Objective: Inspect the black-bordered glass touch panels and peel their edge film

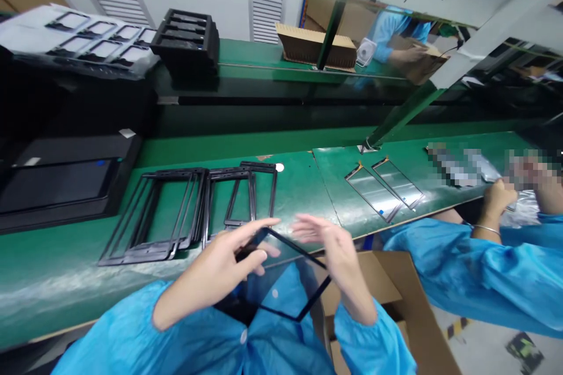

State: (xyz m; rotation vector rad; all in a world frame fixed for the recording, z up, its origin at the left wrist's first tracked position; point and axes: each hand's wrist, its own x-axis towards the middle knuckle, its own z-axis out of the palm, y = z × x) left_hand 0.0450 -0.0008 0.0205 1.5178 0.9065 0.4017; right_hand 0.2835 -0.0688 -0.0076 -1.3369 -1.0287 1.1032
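My left hand (229, 261) grips the left edge of a thin glass panel with a black border (281, 299), held over my lap at the front edge of the green bench (299, 187). My right hand (328, 246) rests against the panel's upper right edge, fingers stretched out and blurred. Just beyond my hands, several black rectangular frames (189, 211) lie overlapped on the bench.
Two shiny panels (385, 187) lie on the bench to the right. A co-worker in a blue sleeve (484, 269) works at far right. Black trays (187, 38) and a cardboard box (314, 44) stand at the back. An open carton (387, 293) sits by my knee.
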